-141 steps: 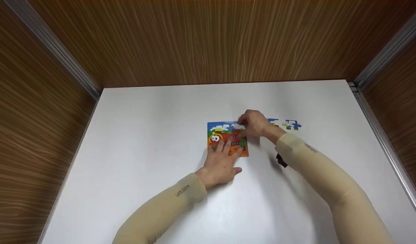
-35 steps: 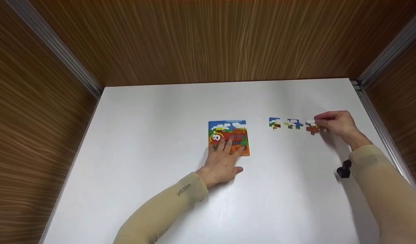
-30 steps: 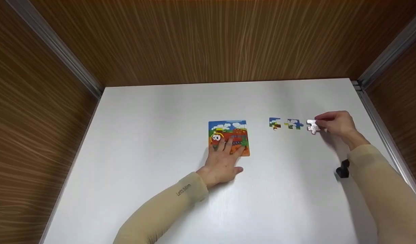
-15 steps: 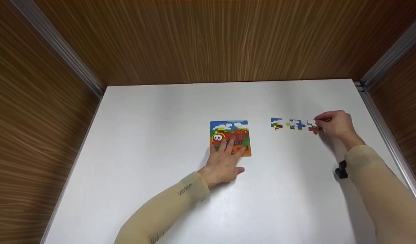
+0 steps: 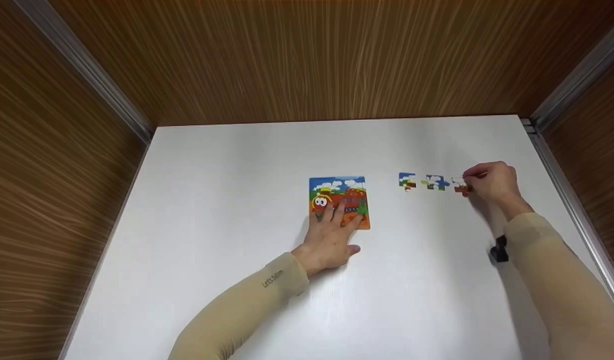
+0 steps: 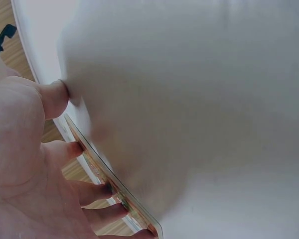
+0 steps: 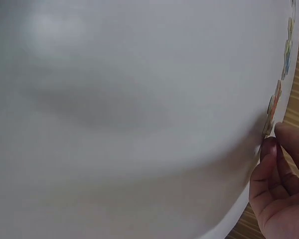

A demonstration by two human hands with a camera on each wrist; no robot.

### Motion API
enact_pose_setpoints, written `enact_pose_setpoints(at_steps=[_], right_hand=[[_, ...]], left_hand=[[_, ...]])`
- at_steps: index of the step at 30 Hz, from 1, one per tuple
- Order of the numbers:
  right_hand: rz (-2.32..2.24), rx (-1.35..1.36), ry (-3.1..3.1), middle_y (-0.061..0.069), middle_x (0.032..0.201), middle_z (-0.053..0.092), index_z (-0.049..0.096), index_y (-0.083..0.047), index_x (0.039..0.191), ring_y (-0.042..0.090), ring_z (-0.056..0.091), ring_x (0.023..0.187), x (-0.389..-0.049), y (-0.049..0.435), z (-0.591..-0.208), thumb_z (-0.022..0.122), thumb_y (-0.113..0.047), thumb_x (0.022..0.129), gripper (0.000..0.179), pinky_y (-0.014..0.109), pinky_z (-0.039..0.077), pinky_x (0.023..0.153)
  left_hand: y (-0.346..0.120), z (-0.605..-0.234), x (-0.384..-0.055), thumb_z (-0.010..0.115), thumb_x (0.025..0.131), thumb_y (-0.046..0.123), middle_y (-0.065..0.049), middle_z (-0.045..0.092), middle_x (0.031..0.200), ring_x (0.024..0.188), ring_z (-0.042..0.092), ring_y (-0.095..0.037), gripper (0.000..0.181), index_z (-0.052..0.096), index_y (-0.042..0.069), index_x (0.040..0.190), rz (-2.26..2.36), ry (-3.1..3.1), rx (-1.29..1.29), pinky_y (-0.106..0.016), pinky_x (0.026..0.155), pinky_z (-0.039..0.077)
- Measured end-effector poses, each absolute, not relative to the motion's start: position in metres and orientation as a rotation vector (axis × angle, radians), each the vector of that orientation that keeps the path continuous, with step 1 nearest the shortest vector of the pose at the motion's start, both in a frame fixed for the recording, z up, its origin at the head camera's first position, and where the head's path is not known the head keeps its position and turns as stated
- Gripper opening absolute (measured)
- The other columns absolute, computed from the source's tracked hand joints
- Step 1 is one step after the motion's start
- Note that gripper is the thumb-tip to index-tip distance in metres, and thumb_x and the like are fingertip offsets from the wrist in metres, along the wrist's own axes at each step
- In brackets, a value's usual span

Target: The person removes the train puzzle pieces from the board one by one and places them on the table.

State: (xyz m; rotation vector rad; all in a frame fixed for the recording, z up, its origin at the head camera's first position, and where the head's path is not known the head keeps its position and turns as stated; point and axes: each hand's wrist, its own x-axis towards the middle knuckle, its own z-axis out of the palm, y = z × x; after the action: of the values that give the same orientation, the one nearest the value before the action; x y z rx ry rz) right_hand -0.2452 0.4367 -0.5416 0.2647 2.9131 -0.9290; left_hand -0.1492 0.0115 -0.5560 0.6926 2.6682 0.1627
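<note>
My left hand (image 5: 329,242) lies with fingers spread across the lower part of a jigsaw puzzle (image 5: 358,193) showing a cartoon train with a face under a cloudy sky. In the left wrist view, the fingertips of that hand (image 6: 45,164) rest on the puzzle's surface (image 6: 97,160). Off to the right, my right hand (image 5: 494,184) pinches the right side of a white-and-red puzzle piece (image 5: 458,186) close over the table. From the right wrist view, thumb and finger of this hand (image 7: 284,179) meet at the end of that piece (image 7: 272,107).
Two more loose pieces, a blue-cornered one (image 5: 406,181) and a green-and-blue one (image 5: 435,183), lie in a row left of the pinched piece. A black device (image 5: 499,250) sits at the right wrist. Wood-grain panels (image 5: 307,60) border the white table (image 5: 227,200).
My right hand has gone from the puzzle's upper right corner to the right end of the row, where a third piece now is. That piece tilted briefly, then flattened. The left hand stays put.
</note>
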Motion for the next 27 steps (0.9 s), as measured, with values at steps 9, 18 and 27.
enact_pose_setpoints(at_steps=[9,18,27], right_hand=[[-1.011,0.345,2.855,0.030,0.118,0.079,0.078,0.005,0.128,0.009,0.073,0.080,-0.245,0.428,-0.538,0.069,-0.018,0.109,0.031,0.013,0.053,0.067],[-1.106,0.316,2.802,0.028,0.137,0.066,0.074,-0.001,0.141,0.021,0.073,0.085,-0.248,0.396,-0.525,0.066,-0.026,0.112,0.039,0.025,0.063,0.066],[-1.097,0.065,2.871,0.026,0.135,0.073,0.078,0.000,0.134,0.034,0.066,0.117,-0.257,0.348,-0.513,0.071,-0.023,0.109,0.035,0.015,0.049,0.071]], left_hand=[[0.011,-0.556,-0.148,0.054,0.112,0.062,-0.015,0.011,0.192,0.178,0.010,-0.045,0.078,0.025,0.038,0.180,0.172,2.674,0.691,-0.079,0.135,0.020],[0.013,-0.556,-0.147,0.055,0.112,0.062,-0.014,0.010,0.192,0.179,0.009,-0.045,0.078,0.024,0.038,0.180,0.190,2.666,0.680,-0.079,0.136,0.019],[0.014,-0.555,-0.147,0.054,0.113,0.062,-0.014,0.008,0.192,0.178,0.009,-0.046,0.078,0.024,0.038,0.181,0.184,2.663,0.688,-0.079,0.135,0.021]])
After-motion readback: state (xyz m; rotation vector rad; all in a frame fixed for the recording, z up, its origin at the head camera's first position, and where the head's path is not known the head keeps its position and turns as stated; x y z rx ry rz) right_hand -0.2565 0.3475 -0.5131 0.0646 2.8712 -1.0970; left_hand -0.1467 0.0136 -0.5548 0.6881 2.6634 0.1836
